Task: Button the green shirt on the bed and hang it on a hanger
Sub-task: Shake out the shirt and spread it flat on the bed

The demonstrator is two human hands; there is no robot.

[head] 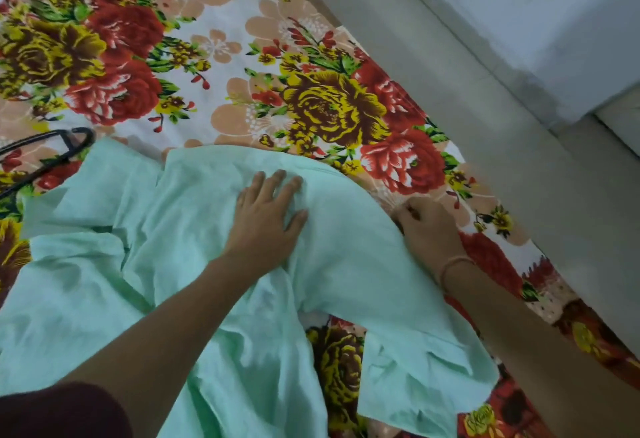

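The pale green shirt (pixel 166 264) lies spread and rumpled across the floral bed sheet (pixel 214 66). My left hand (pixel 268 215) rests flat on the cloth near its upper middle, fingers apart, pressing it down. My right hand (pixel 427 226) is curled at the shirt's right edge, fingers pinched on the fabric there; a thin bangle circles that wrist. A black hanger (pixel 45 157) lies on the sheet at the far left, partly cut off by the frame and just beyond the shirt's upper left corner. No buttons are visible.
The bed's right edge (pixel 502 215) runs diagonally from top centre to lower right. Beyond it is grey floor (pixel 467 84) and a pale wall (pixel 554 4). A dark red sleeve (pixel 59 410) covers my left upper arm.
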